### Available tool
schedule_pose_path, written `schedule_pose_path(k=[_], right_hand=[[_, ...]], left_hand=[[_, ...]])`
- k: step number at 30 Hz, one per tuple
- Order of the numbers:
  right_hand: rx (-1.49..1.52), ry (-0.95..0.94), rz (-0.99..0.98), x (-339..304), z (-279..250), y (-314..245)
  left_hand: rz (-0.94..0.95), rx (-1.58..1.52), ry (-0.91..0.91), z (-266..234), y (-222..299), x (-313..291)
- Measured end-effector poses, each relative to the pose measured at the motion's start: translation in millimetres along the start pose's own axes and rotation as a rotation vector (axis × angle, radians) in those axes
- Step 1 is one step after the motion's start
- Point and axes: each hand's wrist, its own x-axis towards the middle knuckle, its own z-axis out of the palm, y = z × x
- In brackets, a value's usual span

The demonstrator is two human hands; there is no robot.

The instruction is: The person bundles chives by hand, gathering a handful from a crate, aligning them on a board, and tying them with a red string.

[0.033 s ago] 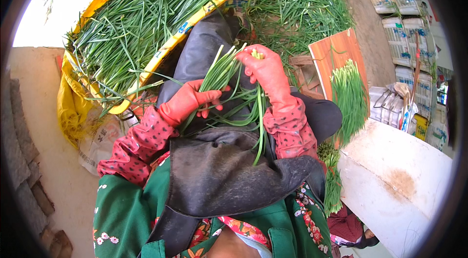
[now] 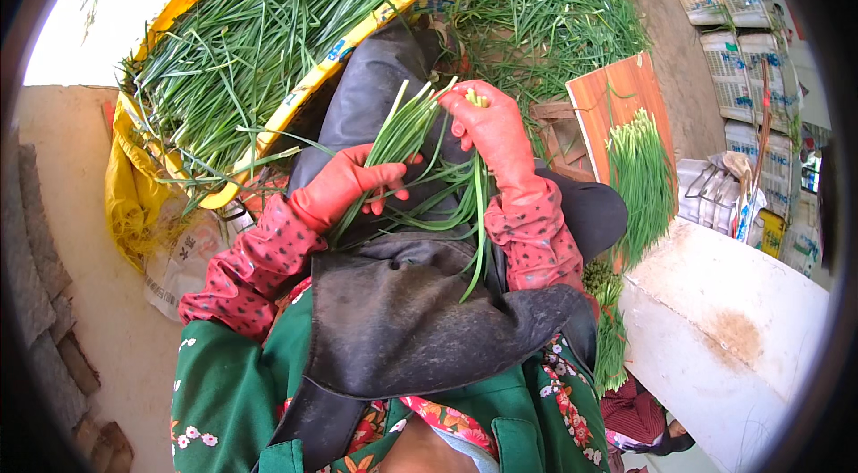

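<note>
In a red rubber glove, my left hand point(image 2: 352, 188) is closed around a small bunch of garlic chives point(image 2: 399, 135), pale cut ends pointing up and away from me. My right hand point(image 2: 492, 123), gloved the same way, is closed on a few chives point(image 2: 481, 198) whose green leaves hang down past the wrist. Its thumb and fingertips are at the upper end of a stem rising from the left bunch. Loose leaves droop between the two hands, over the black apron point(image 2: 402, 312) on my lap.
A yellow crate point(image 2: 295, 97) heaped with chives stands at the upper left. More chives point(image 2: 554, 12) lie in a pile beyond my knees. To the right, a neat bunch point(image 2: 641, 182) rests against a wooden board point(image 2: 593, 106), beside a white surface point(image 2: 715, 330). Packed cartons point(image 2: 746, 71) line the far right.
My right hand has shifted very slightly to the right, and the stem at its fingertips leans a little more that way. The left hand holds its bunch in almost the same place.
</note>
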Motion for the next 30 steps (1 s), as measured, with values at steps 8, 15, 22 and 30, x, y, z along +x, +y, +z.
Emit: schedule_pose_path(k=[8, 15, 22, 30], right_hand=[[-0.518, 0.303, -0.308, 13.4, -35.2, 34.1], [-0.108, 0.436, -0.108, 14.0, -63.4, 36.9], [-0.095, 0.176, 0.135, 1.9, -72.1, 20.1], [0.303, -0.031, 0.033, 10.6, -12.9, 20.0]], left_hand=[[0.024, -0.054, 0.005, -6.4, 1.2, 1.6], [0.031, -0.093, -0.012, -12.9, -8.2, 1.4], [0.032, -0.072, 0.017, -12.0, -9.4, 3.6], [0.036, -0.015, -0.073, 0.3, -7.6, 2.6]])
